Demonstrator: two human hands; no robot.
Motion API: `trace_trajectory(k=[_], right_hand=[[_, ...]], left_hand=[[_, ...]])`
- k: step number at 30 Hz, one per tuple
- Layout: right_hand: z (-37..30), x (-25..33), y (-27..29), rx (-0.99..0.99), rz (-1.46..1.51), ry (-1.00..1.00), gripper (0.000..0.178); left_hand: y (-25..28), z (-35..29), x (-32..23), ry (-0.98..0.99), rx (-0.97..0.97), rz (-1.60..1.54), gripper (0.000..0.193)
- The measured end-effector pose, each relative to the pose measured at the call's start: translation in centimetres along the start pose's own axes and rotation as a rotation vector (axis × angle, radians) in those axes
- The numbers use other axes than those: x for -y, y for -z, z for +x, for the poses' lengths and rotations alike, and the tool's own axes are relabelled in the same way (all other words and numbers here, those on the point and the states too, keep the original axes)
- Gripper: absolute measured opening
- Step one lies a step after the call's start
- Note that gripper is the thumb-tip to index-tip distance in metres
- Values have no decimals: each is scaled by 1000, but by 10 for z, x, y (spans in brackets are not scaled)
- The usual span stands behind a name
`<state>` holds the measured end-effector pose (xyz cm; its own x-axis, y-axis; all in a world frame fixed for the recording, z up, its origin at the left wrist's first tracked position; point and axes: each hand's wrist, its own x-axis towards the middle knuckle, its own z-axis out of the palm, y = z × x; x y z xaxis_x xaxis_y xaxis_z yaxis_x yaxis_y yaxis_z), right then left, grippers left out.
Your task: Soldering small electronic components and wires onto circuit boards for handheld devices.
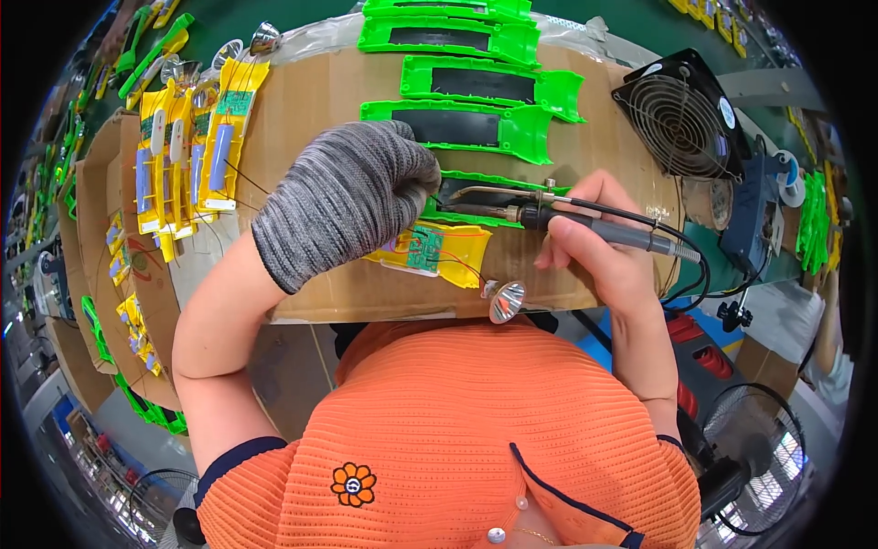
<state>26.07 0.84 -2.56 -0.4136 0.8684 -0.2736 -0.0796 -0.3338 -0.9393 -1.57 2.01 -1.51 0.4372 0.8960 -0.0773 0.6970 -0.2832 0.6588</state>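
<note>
My left hand, in a grey knitted glove, is closed at the left end of a green plastic shell. Whatever its fingers pinch is hidden. My right hand, bare, grips a soldering iron with a thin metal guide tube clamped along it. The iron's tip points left over the shell, close to the gloved fingers. Just below lies a yellow plastic housing with a green circuit board and red wires, partly covered by the glove. A silver reflector lamp hangs on wires at its right end.
Several green shells with black panels, such as this shell, line the cardboard-covered table. Wired yellow housings lie at left, beside a carton. At right are a black fan, a blue box and looping cables.
</note>
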Motion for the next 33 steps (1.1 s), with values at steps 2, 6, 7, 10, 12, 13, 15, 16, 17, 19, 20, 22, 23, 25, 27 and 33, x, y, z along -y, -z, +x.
trace_trajectory(k=[2, 6, 7, 10, 12, 13, 15, 16, 17, 19, 20, 22, 23, 25, 27, 33], right_hand=[[0, 0, -1, -13, 11, -10, 17], [1, 0, -2, -25, 5, -15, 17], [1, 1, -2, -25, 0, -17, 17], [1, 2, -1, -28, -24, -33, 17], [0, 2, 0, -31, -41, -45, 17], [-1, 1, 1, -34, -20, -35, 17], [-1, 0, 2, -35, 3, -24, 16], [-1, -1, 4, -39, 49, 3, 16], [-1, -2, 5, -43, 110, 32, 15], [-1, -5, 6, -44, 123, 69, 14], [-2, -5, 7, -41, 163, 110, 14], [-4, -5, 9, -53, 170, 108, 14], [-6, -4, 10, -60, 191, 111, 13], [-9, -4, 11, -74, 175, 136, 13], [-12, -3, 12, -88, 159, 159, 13], [-22, -6, 20, -122, 170, 197, 14]], left_hand=[[-1, 0, 1, -7, -2, 7, 12], [-2, -1, 0, -17, -30, 15, 13], [-2, -1, -1, 2, -20, 16, 13], [-3, -1, -3, -4, -18, 115, 13], [-2, -1, -5, 3, -15, 105, 13], [-2, -1, -6, 7, -15, 117, 13], [-1, 0, -6, 11, -4, 100, 13], [-1, 1, -6, 12, 3, 102, 12], [-1, 1, -6, 13, 6, 94, 12], [-1, 1, -6, 9, 0, 99, 12], [-1, 1, -6, 12, -2, 90, 12], [-1, 1, -6, 13, 7, 82, 12], [0, 1, -6, 10, 5, 74, 12], [1, 2, -7, 2, 21, 99, 13], [2, 2, -9, 11, 33, 96, 12], [5, 3, -15, 10, 54, 147, 11]])
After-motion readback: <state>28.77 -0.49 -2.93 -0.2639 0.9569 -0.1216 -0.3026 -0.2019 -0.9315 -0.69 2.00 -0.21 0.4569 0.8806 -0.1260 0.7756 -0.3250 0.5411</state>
